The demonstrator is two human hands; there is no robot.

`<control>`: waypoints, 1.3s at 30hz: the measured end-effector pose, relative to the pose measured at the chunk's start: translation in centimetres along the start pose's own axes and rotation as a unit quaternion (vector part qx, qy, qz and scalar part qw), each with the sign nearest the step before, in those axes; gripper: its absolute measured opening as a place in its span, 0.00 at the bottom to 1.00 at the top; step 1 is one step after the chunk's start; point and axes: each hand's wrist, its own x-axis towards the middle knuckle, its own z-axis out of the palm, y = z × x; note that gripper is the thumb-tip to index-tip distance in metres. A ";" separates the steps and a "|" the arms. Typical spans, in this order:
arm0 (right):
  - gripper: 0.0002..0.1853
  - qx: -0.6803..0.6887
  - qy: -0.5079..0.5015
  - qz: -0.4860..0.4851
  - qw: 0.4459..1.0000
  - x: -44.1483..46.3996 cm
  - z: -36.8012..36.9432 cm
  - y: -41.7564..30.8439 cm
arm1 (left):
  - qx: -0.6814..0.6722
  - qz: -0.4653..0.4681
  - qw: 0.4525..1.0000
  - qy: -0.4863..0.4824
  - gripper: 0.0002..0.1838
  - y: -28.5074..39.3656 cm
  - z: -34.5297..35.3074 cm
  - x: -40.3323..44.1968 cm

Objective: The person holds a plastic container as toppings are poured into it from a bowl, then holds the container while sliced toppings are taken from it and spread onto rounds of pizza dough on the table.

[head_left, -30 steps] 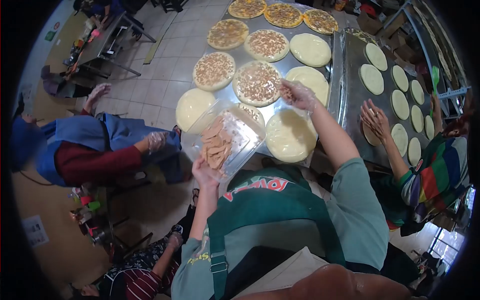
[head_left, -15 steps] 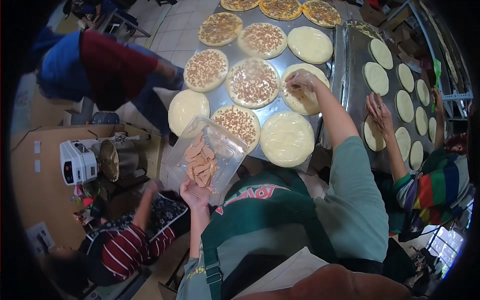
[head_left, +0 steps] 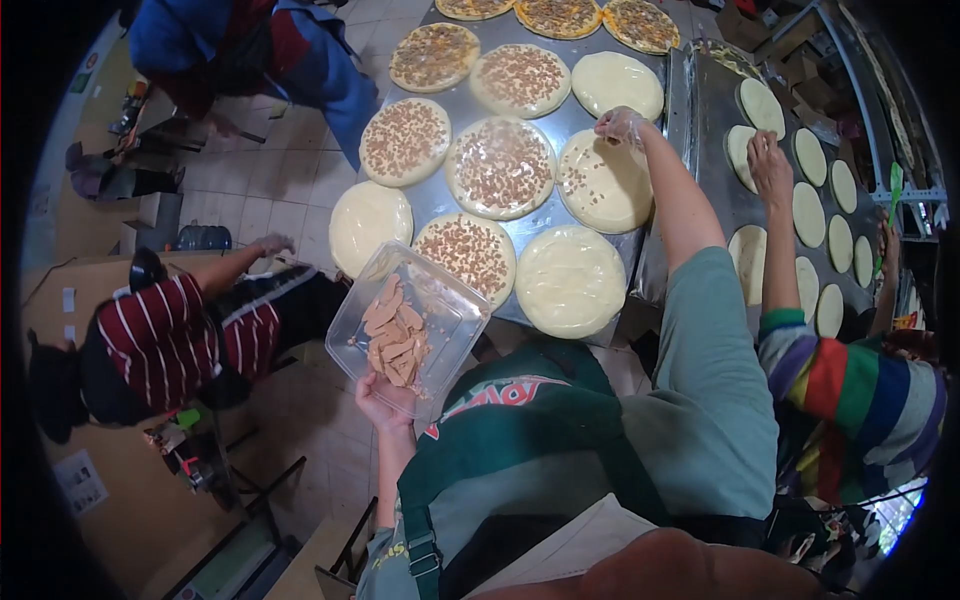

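My left hand point(head_left: 388, 400) holds the near edge of a clear plastic tub point(head_left: 455, 345), which has brown slices and crumbs point(head_left: 397, 340) in it. In a clear glove, my right hand point(head_left: 624, 127) is pinched above the far edge of a round dough base point(head_left: 612, 200) with brown bits on its left part. What its fingers hold is too small to make out. Left of that base lies a round point(head_left: 500, 168) covered with brown bits. Nearer me are a partly topped round point(head_left: 465, 255) and a plain glossy one point(head_left: 571, 282).
More topped rounds point(head_left: 405, 142) and a plain one point(head_left: 370, 228) are on the metal table point(head_left: 560, 130). To the right, a co-worker's hand point(head_left: 770, 170) touches dough on a second table point(head_left: 705, 170). Two people stand at the left.
My right hand has moved from the middle round to the right one, then to its far edge; brown bits now lie there. The tub has shifted left. Co-workers at the left have moved.
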 end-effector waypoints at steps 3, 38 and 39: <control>0.07 0.013 -0.020 -0.008 1.000 -0.6 -1.1 0.2 | -0.003 -0.003 1.000 0.008 0.29 -0.1 0.1 -0.1; 0.05 -0.210 -0.112 -0.167 0.957 3.0 -6.3 12.7 | -0.016 -0.016 0.999 0.031 0.29 -0.2 -0.2 -0.1; 0.05 -0.210 -0.109 -0.165 0.958 2.3 -6.3 12.3 | -0.018 -0.019 0.999 0.028 0.29 0.0 -0.2 0.0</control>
